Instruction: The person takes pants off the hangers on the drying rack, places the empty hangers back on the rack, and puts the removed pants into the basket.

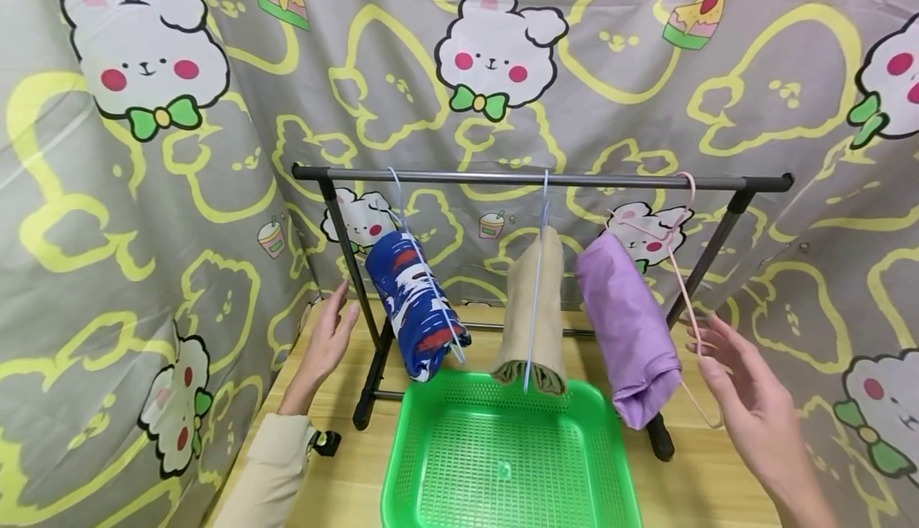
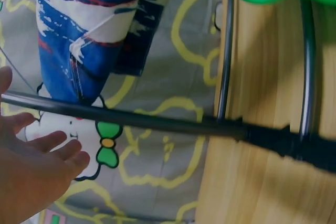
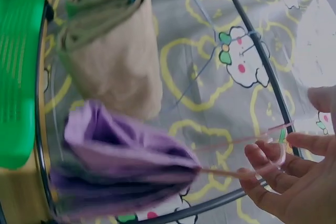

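A purple folded garment (image 1: 632, 325) hangs over a pink hanger (image 1: 685, 293) at the right end of a dark clothes rack (image 1: 467, 177). My right hand (image 1: 750, 392) has the hanger's outer corner between thumb and fingers; in the right wrist view, fingers (image 3: 278, 179) curl round the pink wire. A beige folded garment (image 1: 534, 305) hangs mid-rail on a light blue hanger (image 1: 544, 205). Farther left, a blue, white and red patterned garment (image 1: 412, 305) hangs on another blue hanger (image 1: 397, 185). My left hand (image 1: 326, 344), fingers extended and holding nothing, is just outside the left post.
A green perforated basket (image 1: 502, 448) stands on the wooden surface (image 1: 345, 480) in front of the rack. Grey curtain (image 1: 402, 57) with yellow outlines and rabbit faces encloses the back and both sides. The rack's feet (image 1: 364, 408) flank the basket.
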Available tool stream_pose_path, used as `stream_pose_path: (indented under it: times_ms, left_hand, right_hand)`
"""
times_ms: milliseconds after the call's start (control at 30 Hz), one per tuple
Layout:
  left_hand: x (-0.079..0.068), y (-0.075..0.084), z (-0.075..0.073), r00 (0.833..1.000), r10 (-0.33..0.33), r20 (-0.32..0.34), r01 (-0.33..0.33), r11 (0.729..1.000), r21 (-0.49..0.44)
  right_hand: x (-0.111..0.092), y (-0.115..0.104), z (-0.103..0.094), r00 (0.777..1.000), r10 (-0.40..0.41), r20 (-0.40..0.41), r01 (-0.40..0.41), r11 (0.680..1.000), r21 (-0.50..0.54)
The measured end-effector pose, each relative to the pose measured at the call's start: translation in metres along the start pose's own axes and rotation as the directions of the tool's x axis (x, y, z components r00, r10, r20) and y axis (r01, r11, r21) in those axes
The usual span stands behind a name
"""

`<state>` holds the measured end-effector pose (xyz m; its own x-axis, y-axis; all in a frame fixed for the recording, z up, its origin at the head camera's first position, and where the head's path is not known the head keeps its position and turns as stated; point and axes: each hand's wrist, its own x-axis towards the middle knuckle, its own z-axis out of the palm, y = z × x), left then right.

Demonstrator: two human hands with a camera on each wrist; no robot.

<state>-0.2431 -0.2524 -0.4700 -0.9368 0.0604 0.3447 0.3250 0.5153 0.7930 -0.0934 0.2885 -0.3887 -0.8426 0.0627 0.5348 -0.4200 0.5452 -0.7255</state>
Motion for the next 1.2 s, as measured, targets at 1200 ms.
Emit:
stream_pose_path:
  times_ms: [1200]
  left_hand:
    - [0.045,-0.014,0.024,0.969,-0.101,-0.227,0.066,0.985,-0.157]
  right_hand:
    - [0.007,-0.018,0.054,0.965,0.164,0.206,-0.255,0.779,0.572]
